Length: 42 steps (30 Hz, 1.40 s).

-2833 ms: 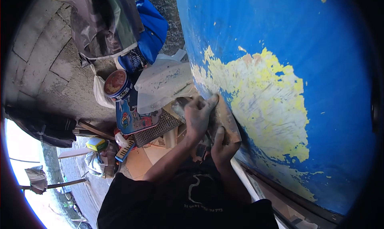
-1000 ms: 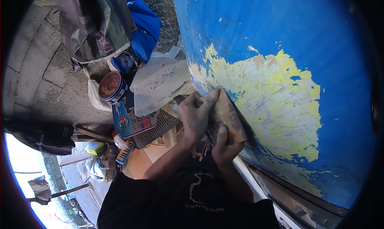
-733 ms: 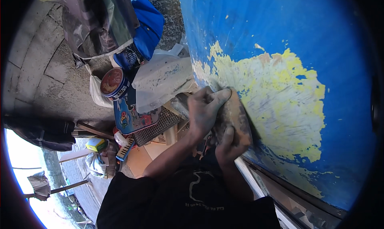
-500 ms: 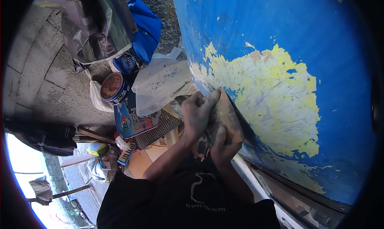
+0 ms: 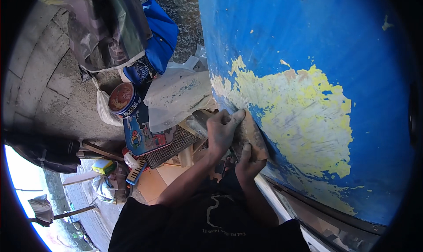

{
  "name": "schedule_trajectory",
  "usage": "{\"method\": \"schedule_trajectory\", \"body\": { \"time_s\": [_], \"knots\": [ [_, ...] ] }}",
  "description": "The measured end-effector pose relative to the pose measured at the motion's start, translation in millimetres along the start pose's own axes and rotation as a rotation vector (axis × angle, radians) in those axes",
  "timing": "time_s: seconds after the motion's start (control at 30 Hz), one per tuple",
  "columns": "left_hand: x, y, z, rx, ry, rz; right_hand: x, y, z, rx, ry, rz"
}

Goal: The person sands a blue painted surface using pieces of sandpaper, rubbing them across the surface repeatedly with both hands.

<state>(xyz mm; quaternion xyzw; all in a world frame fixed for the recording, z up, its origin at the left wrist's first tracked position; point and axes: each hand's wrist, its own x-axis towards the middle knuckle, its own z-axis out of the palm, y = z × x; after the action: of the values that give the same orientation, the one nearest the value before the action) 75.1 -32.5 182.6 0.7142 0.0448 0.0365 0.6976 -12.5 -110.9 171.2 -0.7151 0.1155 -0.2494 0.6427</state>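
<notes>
Both of my hands grip a dusty brown sheet, which looks like sandpaper [image 5: 251, 135], at the lower left edge of a worn patch. My left hand [image 5: 220, 131] pinches its upper left part, thumb on top. Closed on the lower end is my right hand [image 5: 249, 164], its thumb pressed flat on the sheet. The sheet lies against or very close to a large blue painted panel [image 5: 282, 27]; the fingers behind it are hidden. Scraped paint leaves a ragged white and yellow patch [image 5: 304, 124] on the panel, with scratch marks across it.
Left of my arms lie a clear plastic bag [image 5: 176, 95], a round tin [image 5: 121, 97], a printed board [image 5: 150, 137], a perforated dark plate [image 5: 169, 150] and a toy keyboard [image 5: 135, 172]. A blue bag [image 5: 164, 36] and dark plastic sheeting [image 5: 110, 36] stand farther off.
The panel and its patch have shifted slightly down and right in view. My hands and the sandpaper sit slightly lower in view, and the sheet appears closer to the panel. Both hands keep their grip.
</notes>
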Motion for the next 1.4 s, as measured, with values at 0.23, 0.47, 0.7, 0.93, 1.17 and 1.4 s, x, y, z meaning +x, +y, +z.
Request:
{"method": "schedule_trajectory", "body": {
  "time_s": [0.23, 0.47, 0.7, 0.93, 1.17, 1.4],
  "knots": [
    [-8, 27, 6, 0.054, 0.049, 0.112, -2, 5, 3, -0.058, 0.124, -0.297],
    [-1, 36, 3, -0.175, 0.056, -0.012, -3, 16, -2, -0.118, 0.022, -0.227],
    [0, 27, -2, 0.045, 0.059, 0.023, -5, -15, 11, 0.021, 0.123, -0.116],
    [1, 7, 2, -0.057, 0.070, -0.029, -8, 1, 5, 0.021, 0.021, -0.052],
    [-3, 44, 14, -0.099, 0.066, 0.106, 7, -13, 1, -0.005, 0.110, -0.200],
    [9, 35, 11, -0.209, 0.084, 0.174, 19, -26, 9, 0.025, 0.103, -0.172]
  ]
}}
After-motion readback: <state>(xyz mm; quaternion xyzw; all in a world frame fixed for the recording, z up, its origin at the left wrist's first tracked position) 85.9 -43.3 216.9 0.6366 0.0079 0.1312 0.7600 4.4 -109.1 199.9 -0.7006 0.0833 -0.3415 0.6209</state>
